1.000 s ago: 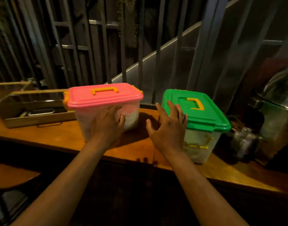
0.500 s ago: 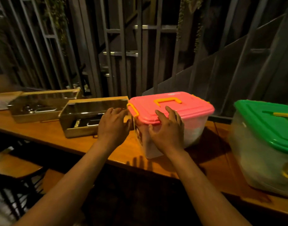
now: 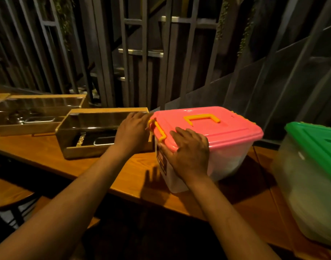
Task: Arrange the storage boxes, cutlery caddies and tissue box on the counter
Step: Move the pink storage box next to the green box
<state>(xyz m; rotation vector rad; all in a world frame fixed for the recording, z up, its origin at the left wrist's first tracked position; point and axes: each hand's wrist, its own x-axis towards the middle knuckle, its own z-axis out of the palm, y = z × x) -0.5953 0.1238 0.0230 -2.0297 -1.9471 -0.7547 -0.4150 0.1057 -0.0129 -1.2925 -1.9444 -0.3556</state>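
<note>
Pink-lidded storage box (image 3: 208, 139) now sits closer to the near cutlery caddy (image 3: 97, 132) than 0.5 s ago. Both hands stay flat and unclenched: left hand (image 3: 131, 131) at its left end, right hand (image 3: 189, 154) on its near corner.

A wooden counter (image 3: 134, 177) runs from left to lower right. On it stand two cutlery caddies (image 3: 97, 132) at left, a pink-lidded storage box (image 3: 226, 147) at centre, a green-lidded storage box (image 3: 311, 177) at right.
</note>
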